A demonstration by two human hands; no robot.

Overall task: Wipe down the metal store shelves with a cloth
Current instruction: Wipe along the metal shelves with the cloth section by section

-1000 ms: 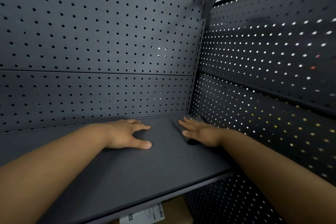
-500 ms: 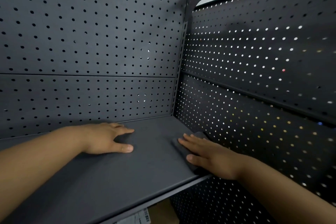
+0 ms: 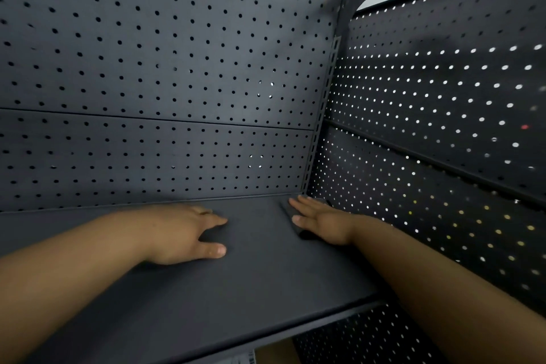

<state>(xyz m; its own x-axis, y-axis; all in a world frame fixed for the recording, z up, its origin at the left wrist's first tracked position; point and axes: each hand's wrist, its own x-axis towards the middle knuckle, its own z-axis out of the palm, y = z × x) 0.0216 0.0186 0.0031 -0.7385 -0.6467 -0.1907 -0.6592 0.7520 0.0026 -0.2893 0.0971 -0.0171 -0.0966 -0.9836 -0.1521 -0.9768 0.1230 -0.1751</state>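
A dark grey metal shelf (image 3: 251, 284) runs across the lower half of the head view. My right hand (image 3: 320, 220) lies flat with straight fingers on a dark grey cloth (image 3: 305, 234), pressing it onto the shelf in the back right corner. Most of the cloth is hidden under the hand; only its left edge and a near corner show. My left hand (image 3: 183, 233) rests flat on the bare shelf to the left, fingers spread, thumb stretched out towards the front.
A perforated grey back panel (image 3: 165, 74) rises behind the shelf. A perforated side panel (image 3: 428, 139) closes it on the right, meeting a slotted upright (image 3: 322, 127) in the corner. Below the shelf's front edge a white label (image 3: 242, 359) and brown cardboard show.
My right hand has slid the cloth back from the shelf's front edge into the rear right corner. My left hand has stayed planted on the shelf.
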